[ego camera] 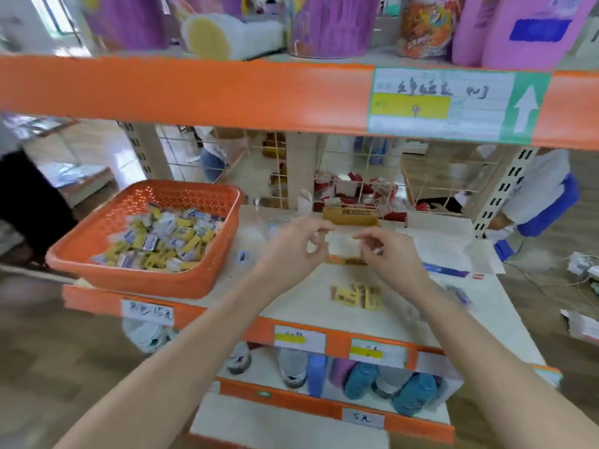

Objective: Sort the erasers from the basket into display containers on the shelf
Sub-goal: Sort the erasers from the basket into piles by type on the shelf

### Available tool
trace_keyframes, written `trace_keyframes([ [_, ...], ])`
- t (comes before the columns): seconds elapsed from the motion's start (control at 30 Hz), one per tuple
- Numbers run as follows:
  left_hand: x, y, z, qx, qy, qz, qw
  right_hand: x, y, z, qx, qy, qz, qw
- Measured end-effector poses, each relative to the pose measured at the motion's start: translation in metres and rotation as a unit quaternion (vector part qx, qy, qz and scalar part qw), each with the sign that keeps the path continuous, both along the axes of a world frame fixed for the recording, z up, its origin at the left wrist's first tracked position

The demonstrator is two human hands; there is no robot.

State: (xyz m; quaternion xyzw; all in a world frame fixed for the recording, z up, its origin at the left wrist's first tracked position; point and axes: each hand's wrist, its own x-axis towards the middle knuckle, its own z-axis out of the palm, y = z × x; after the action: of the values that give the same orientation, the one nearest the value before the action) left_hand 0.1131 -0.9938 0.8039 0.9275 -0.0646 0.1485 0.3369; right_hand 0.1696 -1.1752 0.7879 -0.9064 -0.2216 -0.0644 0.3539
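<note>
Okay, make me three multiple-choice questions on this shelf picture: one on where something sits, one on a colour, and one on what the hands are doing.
1. Where on the shelf is the basket of erasers?
A. left of both hands
B. right of both hands
C. behind the hands, at the back

2. What colour is the basket?
A. blue
B. orange
C. green

3. What are the left hand and right hand doing?
A. hanging idle
B. both reaching into the basket
C. both pinching one small pale item

Answers:
1 A: the basket stands at the shelf's left end, the hands near its middle.
2 B: its perforated walls are orange.
3 C: fingers of both hands meet on the item, beyond the loose yellow erasers; what it is stays too blurred to tell.
</note>
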Motion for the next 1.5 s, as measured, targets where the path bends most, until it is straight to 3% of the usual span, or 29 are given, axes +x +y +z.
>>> trace_keyframes([
  [0.3, -0.063, 0.131, 0.014, -0.001, -0.038, 0.187, 0.982, -0.022, 0.143, 0.017, 0.077, -0.054, 0.17, 0.981],
  [0.6, -0.081, 0.215, 0.01, -0.009, 0.003, 0.239, 0.971, -0.021, 0.222, 0.024, 0.038, -0.087, 0.185, 0.978],
  [0.73, -0.075, 0.242, 0.002, 0.017, 0.034, 0.229, 0.973, -0.014, 0.245, 0.023, -0.021, -0.089, 0.178, 0.98],
  [0.9, -0.053, 0.264, 0.006, 0.069, 0.096, 0.178, 0.977, -0.007, 0.27, 0.03, -0.235, -0.032, 0.21, 0.948],
  [1.07, -0.019, 0.279, 0.008, 0.141, 0.153, 0.126, 0.97, -0.003, 0.297, 0.019, -0.316, 0.002, 0.171, 0.933],
  [1.3, 0.019, 0.278, 0.001, 0.185, 0.213, 0.009, 0.959, -0.002, 0.314, 0.015, -0.367, 0.005, 0.121, 0.922],
  [1.5, 0.034, 0.287, -0.015, 0.197, 0.211, -0.002, 0.957, -0.002, 0.315, 0.01, -0.341, 0.012, 0.09, 0.936],
])
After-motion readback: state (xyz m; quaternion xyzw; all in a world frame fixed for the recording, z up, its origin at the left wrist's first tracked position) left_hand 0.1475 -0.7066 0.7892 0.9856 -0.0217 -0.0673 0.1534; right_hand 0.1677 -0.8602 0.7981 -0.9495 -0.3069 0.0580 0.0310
